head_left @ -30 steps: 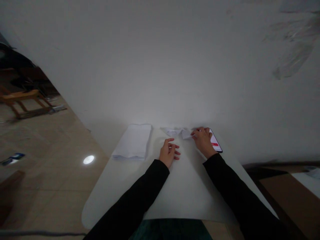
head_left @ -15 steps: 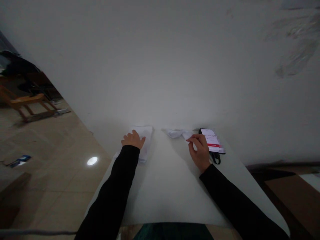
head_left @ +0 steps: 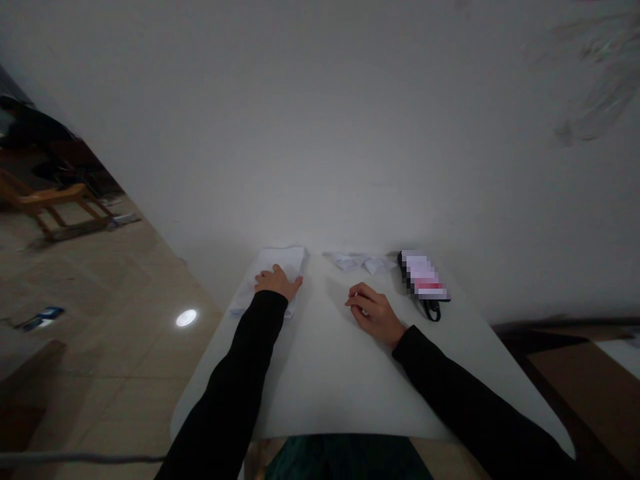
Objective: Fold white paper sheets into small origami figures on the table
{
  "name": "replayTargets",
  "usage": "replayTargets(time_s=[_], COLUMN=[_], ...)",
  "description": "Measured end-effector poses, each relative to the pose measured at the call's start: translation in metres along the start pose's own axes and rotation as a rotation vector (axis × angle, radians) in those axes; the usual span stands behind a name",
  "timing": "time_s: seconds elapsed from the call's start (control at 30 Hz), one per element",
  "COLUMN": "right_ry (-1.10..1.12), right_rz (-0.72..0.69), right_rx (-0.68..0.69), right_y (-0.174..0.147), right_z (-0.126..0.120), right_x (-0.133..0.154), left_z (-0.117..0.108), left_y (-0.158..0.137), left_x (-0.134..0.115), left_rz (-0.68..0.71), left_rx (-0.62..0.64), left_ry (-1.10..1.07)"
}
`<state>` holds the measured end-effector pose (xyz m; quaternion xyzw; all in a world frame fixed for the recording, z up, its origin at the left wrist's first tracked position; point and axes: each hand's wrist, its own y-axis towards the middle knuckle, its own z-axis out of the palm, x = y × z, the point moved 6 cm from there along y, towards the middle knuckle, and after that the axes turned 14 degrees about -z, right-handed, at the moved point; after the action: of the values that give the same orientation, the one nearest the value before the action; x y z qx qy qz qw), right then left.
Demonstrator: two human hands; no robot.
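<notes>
My left hand [head_left: 278, 283] lies with fingers spread on a stack of white paper sheets [head_left: 283, 256] at the table's left back edge. Over the middle of the white table [head_left: 330, 387] is my right hand [head_left: 374, 312], loosely curled with its fingertips a little apart; I see nothing between them. Beyond it, two small folded white papers sit side by side along the wall: one folded paper [head_left: 345, 261] on the left and another folded paper [head_left: 376, 265] on the right.
A phone [head_left: 425, 277] with a lit, blurred screen rests at the back right, a black strap loop [head_left: 433, 310] by its lower end. The wall [head_left: 320, 133] meets the table's back edge. Left on the tiled floor stands a wooden chair [head_left: 55, 197], with a person in dark clothes [head_left: 37, 127] behind.
My right hand has let go of the right folded paper and moved left and nearer to me. My left hand has shifted slightly right on the paper stack.
</notes>
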<state>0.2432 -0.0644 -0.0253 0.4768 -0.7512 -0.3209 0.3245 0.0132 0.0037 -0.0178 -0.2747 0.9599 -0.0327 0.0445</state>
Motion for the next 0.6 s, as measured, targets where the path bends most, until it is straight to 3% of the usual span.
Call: replayTargets(time_s=[0.6], right_ry=[0.074], right_rz=[0.065], right_rx=[0.035], right_y=[0.0], right_z=[0.0028], right_x=[-0.0046], left_z=[-0.0047], left_y=[0.0097], left_x=[0.0045], left_rz=[0.127], left_rx=[0.069], left_ry=[0.054])
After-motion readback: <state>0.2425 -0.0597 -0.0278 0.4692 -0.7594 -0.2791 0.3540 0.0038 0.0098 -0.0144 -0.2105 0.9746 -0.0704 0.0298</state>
